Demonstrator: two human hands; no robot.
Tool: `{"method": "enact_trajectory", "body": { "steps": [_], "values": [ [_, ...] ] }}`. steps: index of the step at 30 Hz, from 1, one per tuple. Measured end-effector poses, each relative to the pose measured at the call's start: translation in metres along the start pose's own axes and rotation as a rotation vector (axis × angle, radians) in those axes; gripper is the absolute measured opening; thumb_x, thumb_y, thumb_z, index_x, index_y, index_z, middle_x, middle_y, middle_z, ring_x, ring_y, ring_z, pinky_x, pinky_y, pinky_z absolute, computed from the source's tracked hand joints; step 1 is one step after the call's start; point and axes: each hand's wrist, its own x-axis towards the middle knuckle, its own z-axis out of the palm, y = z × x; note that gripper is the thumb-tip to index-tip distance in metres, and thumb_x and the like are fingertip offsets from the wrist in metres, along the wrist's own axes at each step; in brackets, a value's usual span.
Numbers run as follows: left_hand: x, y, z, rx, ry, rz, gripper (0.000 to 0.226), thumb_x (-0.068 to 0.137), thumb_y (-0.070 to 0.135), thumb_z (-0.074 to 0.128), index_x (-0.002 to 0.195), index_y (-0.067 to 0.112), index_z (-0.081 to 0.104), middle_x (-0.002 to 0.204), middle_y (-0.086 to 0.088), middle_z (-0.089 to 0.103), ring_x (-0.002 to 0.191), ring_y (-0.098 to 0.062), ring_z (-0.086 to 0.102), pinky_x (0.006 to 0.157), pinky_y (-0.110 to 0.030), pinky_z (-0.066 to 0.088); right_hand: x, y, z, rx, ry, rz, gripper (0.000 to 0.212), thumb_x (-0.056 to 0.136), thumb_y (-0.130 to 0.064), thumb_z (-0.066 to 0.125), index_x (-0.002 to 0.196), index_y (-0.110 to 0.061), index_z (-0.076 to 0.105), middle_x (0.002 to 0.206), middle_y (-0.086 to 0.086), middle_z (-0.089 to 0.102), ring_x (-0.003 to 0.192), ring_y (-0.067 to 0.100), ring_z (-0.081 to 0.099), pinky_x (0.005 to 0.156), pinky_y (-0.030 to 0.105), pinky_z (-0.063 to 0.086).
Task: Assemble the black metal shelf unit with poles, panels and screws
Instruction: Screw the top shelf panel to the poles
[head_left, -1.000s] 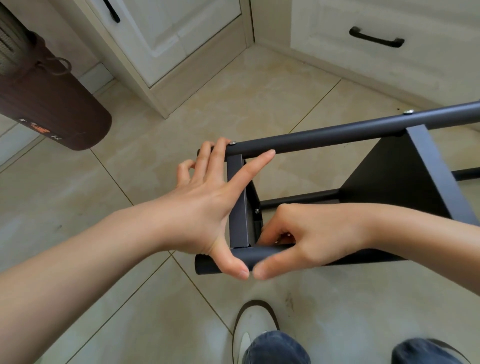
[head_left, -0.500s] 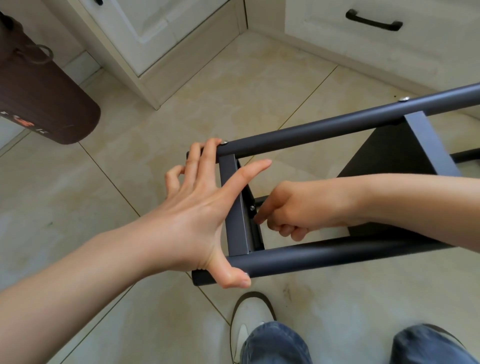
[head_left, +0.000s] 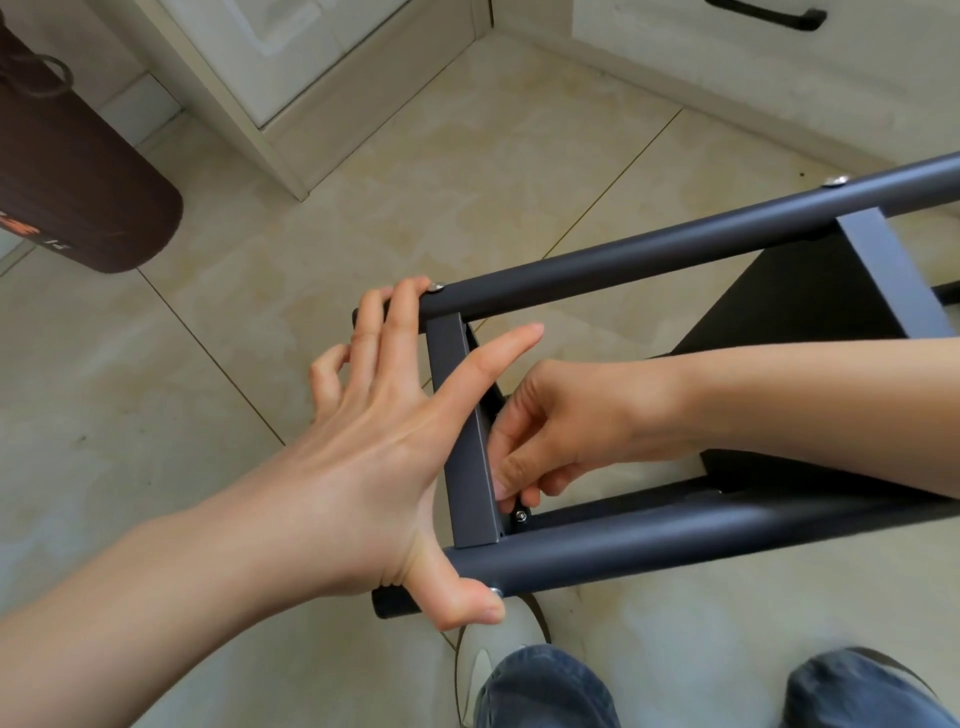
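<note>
- The shelf unit (head_left: 675, 395) lies on its side on the tiled floor (head_left: 467, 171), in front of my feet. Its long axis runs from the lower left toward the upper right and out of view at the right edge.
- The upper pole (head_left: 675, 244) and the lower pole (head_left: 675, 540) run side by side along that axis, their ends pointing toward my left hand.
- The end panel (head_left: 467, 441) spans crosswise between the two poles near their left ends. A second panel (head_left: 883, 280) sits farther right along the poles.
- My left hand (head_left: 379, 467) is spread, fingers straight: fingertips rest on the end of the upper pole, the thumb presses the lower pole, the index finger lies across the end panel.
- My right hand (head_left: 561, 431) reaches between the poles, fingers curled and pinching just above a small screw (head_left: 519, 515) at the inner corner of the end panel and lower pole. I cannot tell what the fingertips hold.
- Screw heads (head_left: 439, 286) show on the upper pole.
- The floor is beige glossy tile with thin grout lines. White cabinets (head_left: 311, 67) meet in a corner at the top; one has a black handle (head_left: 769, 15). A dark brown cylindrical bag (head_left: 67, 182) stands at the upper left.
- The frame is matte dark grey-black metal: round tube poles, flat folded panels.
- My shoe (head_left: 488, 654) and jeans (head_left: 545, 691) appear at the bottom edge.
</note>
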Motion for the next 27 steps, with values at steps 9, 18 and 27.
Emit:
{"method": "enact_trajectory", "body": {
  "steps": [9,18,27],
  "values": [
    [-0.006,0.004,0.004,0.018,0.04,0.018,0.143,0.02,0.082,0.048,0.152,0.052,0.003,0.154,-0.014,0.003,0.15,-0.039,-0.002,0.106,-0.049,0.013,-0.003,0.009,0.009,0.152,-0.051,0.061,0.005,0.093,-0.009,0.065,0.09,-0.011,0.068,0.083,0.005,0.074,0.066,0.008,0.064,0.066,0.02,0.052],
    [-0.007,0.008,0.006,0.026,0.036,0.027,0.142,0.021,0.082,0.048,0.153,0.05,0.006,0.155,-0.017,0.005,0.15,-0.039,0.002,0.105,-0.049,0.014,-0.016,0.011,0.015,0.241,-0.029,0.061,0.013,0.091,-0.003,0.065,0.082,-0.01,0.073,0.083,0.006,0.074,0.066,0.007,0.064,0.065,0.016,0.055],
    [-0.009,0.007,0.008,0.005,0.027,0.028,0.142,0.022,0.082,0.05,0.153,0.053,0.004,0.156,-0.008,-0.002,0.151,-0.04,-0.005,0.107,-0.05,0.012,-0.018,0.007,0.021,0.202,-0.039,0.092,0.008,0.095,-0.011,0.062,0.091,-0.006,0.067,0.09,0.012,0.074,0.07,0.015,0.067,0.063,0.019,0.056]
  ]
}}
